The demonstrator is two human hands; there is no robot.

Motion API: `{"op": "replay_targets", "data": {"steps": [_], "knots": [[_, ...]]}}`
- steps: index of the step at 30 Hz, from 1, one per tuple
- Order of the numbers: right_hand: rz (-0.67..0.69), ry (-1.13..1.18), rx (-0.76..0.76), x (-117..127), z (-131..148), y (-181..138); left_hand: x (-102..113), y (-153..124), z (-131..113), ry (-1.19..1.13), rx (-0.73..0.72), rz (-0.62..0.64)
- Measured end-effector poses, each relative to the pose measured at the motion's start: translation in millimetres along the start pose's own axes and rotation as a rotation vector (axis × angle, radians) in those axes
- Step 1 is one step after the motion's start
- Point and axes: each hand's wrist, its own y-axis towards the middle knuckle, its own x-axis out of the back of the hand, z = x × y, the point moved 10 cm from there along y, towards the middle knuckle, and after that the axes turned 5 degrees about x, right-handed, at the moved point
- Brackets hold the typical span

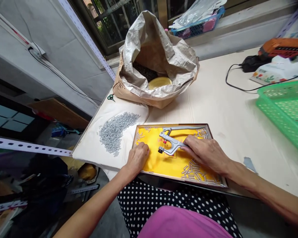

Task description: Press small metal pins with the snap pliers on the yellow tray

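Note:
A shallow tray (215, 132) lined with yellow cloth lies at the table's near edge. Grey hand pliers (173, 140) with a spring rest on the cloth. My right hand (206, 152) lies over the pliers' lower handle, fingers curled on it. My left hand (137, 158) rests on the cloth's left side, fingers curled in a pinch; what they hold is hidden. Several small metal pieces (196, 170) lie along the tray's near right and far edges.
A heap of small metal tubes (115, 130) lies on white cloth left of the tray. Behind stands an open paper sack (159, 56) with a yellow bowl (160, 82) inside. A green basket (285, 112) sits at right, a black cable (238, 86) beyond.

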Motion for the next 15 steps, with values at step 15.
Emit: {"op": "replay_targets", "data": {"steps": [15], "knots": [[0.108,-0.034,-0.012,-39,19,3,30,16,50,-0.012,0.176,-0.259]]}}
